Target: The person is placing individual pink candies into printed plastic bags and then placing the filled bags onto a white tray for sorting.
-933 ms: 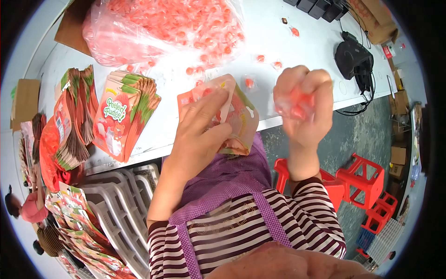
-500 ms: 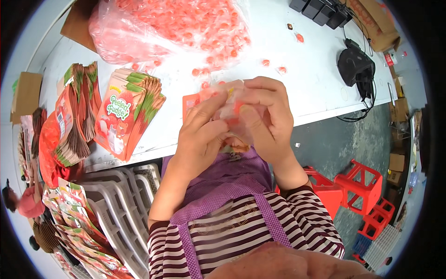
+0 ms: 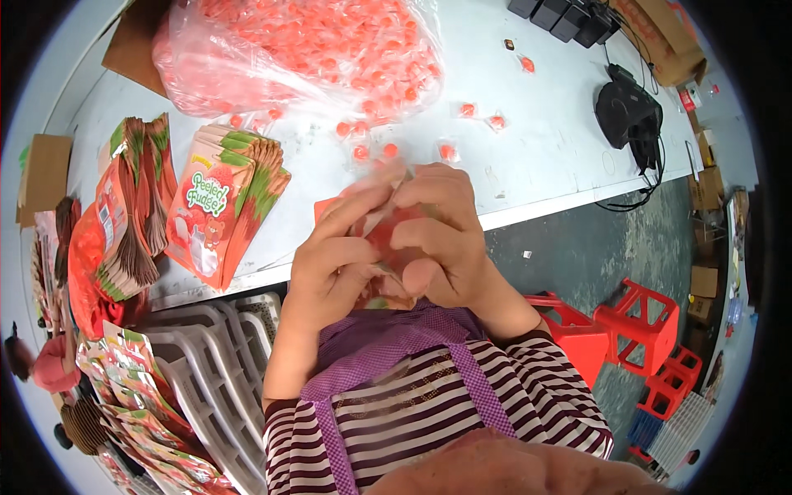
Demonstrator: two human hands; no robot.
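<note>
My left hand (image 3: 330, 264) and my right hand (image 3: 441, 235) meet in front of my chest around a printed pink pouch (image 3: 381, 239). The left fingers hold its side. The right hand is closed over its mouth with small wrapped red candies in it. Most of the pouch is hidden by both hands. Loose wrapped red candies (image 3: 388, 150) lie on the white table (image 3: 536, 157) just beyond my hands, spilling from a big clear bag of red candies (image 3: 305, 49).
A fanned stack of empty printed pouches (image 3: 223, 202) lies left of my hands, with more bundles (image 3: 132, 214) further left. Grey plastic crates (image 3: 206, 363) stand below the table edge. Red stools (image 3: 635, 322) stand on the floor at right. A black device with cables (image 3: 627, 111) rests far right.
My right hand, which held candies up beside the pouch, has come down onto the pouch mouth. Both hands and the pouch have drawn closer to my chest.
</note>
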